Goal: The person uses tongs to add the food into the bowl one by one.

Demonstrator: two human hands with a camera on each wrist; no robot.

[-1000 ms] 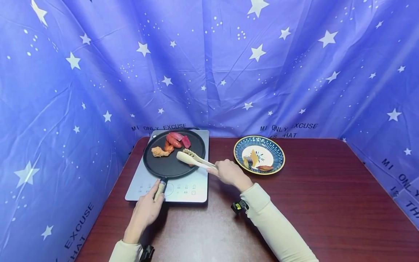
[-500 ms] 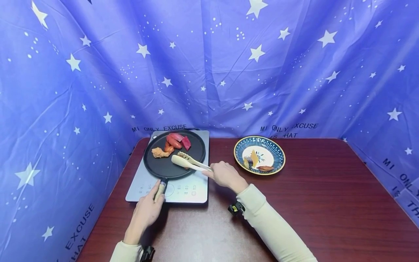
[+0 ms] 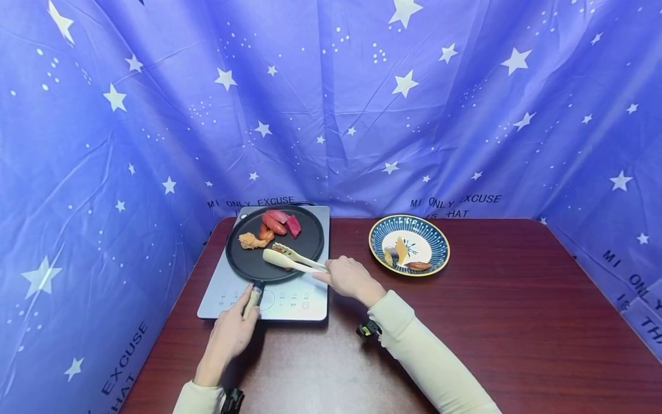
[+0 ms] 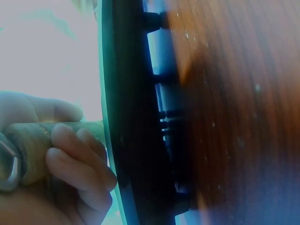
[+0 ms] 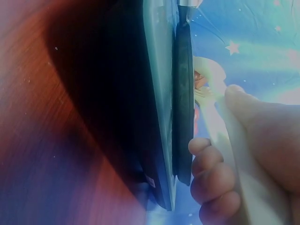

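Observation:
My left hand (image 3: 233,333) grips the wooden handle (image 3: 251,303) of a flat black frying pan (image 3: 245,265). Its fingers wrap round that handle in the left wrist view. Cream-coloured tongs (image 3: 274,258) are held in my right hand (image 3: 355,280), their heads over the pan's near half. An orange-brown piece of food (image 5: 199,80) shows between the heads in the right wrist view, mostly hidden in the head view. Farther back in the pan lie a fried chicken piece (image 3: 250,241), reddish sausages (image 3: 274,224) and a dark pink slice (image 3: 293,226).
The pan sits on a silver induction cooker (image 3: 217,305) at the left of the dark red wooden table (image 3: 491,299). To the right stands a blue-patterned plate (image 3: 438,241) with several food pieces. A starry blue curtain (image 3: 362,167) surrounds the table's back and sides.
My right hand and the tongs have moved left and slightly down across the pan, and the brown piece by the tongs' heads has shifted left too. My left hand keeps its place on the handle.

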